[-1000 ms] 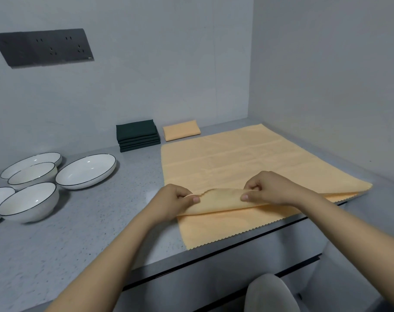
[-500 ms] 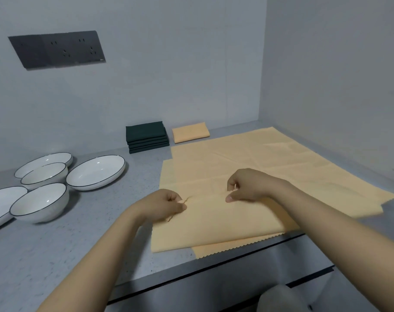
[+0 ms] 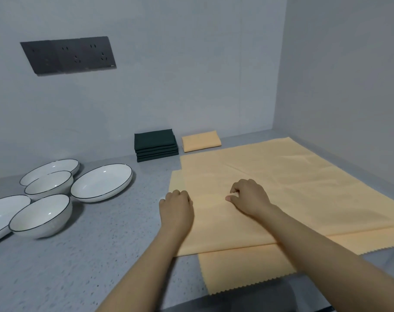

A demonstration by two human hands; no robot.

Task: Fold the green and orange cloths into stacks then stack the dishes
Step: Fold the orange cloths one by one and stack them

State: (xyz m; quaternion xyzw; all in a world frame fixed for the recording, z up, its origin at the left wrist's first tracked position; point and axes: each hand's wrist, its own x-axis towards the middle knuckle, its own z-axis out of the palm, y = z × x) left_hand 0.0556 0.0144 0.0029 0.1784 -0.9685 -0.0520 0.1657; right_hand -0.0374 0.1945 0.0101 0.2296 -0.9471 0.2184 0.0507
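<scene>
Both hands, the left hand (image 3: 177,207) and right hand (image 3: 250,197), pinch the thin, limp orange cloth (image 3: 281,188) lying by the desk's (image 3: 79,255) front-right edge, best gripped at corners.

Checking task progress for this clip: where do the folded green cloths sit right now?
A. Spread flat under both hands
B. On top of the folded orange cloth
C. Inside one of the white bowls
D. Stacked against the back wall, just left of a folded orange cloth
D: the stack of folded green cloths sits by the back wall, with the folded orange cloth just to its right and apart from it.
</scene>
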